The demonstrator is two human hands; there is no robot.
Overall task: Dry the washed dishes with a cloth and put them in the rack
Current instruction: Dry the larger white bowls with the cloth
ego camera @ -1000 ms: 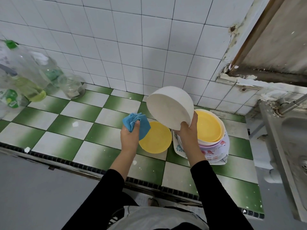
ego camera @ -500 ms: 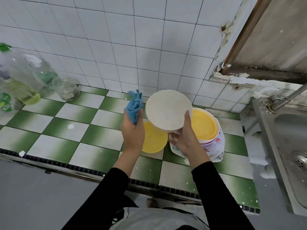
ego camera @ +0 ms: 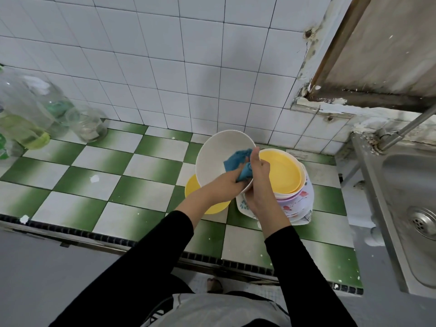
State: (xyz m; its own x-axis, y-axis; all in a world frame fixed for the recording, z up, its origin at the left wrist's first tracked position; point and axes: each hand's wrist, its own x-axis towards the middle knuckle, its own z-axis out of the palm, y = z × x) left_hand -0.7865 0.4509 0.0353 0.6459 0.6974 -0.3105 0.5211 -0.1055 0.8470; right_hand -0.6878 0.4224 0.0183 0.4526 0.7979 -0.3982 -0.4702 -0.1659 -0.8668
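— What were the hands doing, nearest the person?

— Both arms in black sleeves [ego camera: 304, 267] reached out over the counter edge. The left hand [ego camera: 224, 186] was clenched round a blue cloth [ego camera: 236, 160] and pressed it inside a white bowl [ego camera: 217, 156]. The right hand [ego camera: 259, 185] gripped the bowl's near rim, thumb laid over the edge.

— And where was the bowl?

— Held up off the green-and-white tiled counter [ego camera: 141, 190], tilted so its opening faced the person. It hung above a yellow plate [ego camera: 192, 188] lying flat on the tiles.

— Anything beside it?

— Just to the right stood a stack of dishes [ego camera: 299, 201] with flower patterns, topped by a yellow bowl [ego camera: 280, 171]. A steel sink [ego camera: 401, 185] sat at the far right.

— Further back?

— A glass jar [ego camera: 87, 126] and clear bottles [ego camera: 26, 109] stood at the left against the white tiled wall [ego camera: 165, 67]
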